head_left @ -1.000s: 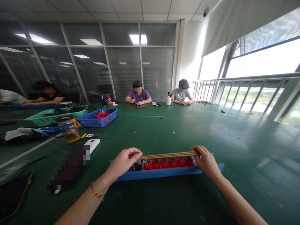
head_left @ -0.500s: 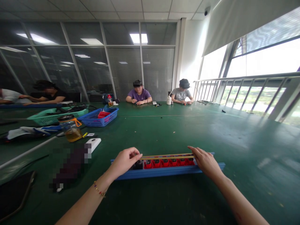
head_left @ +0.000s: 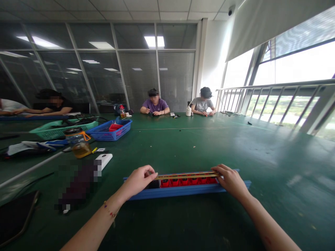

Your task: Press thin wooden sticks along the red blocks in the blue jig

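Head view: red parts (head_left: pixel 184 182) already sit in the blue channel (head_left: pixel 180 192) on the tabletop (head_left: pixel 220 143); yellow strips (head_left: pixel 183 176) lie over them, not yet released, left hand (head_left: pixel 140 180) and right hand (head_left: pixel 232 180) fingers pinched closed on either end.

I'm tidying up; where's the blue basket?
In the head view, the blue basket stands left of centre on the table, right of the teal basket and beyond the jar.
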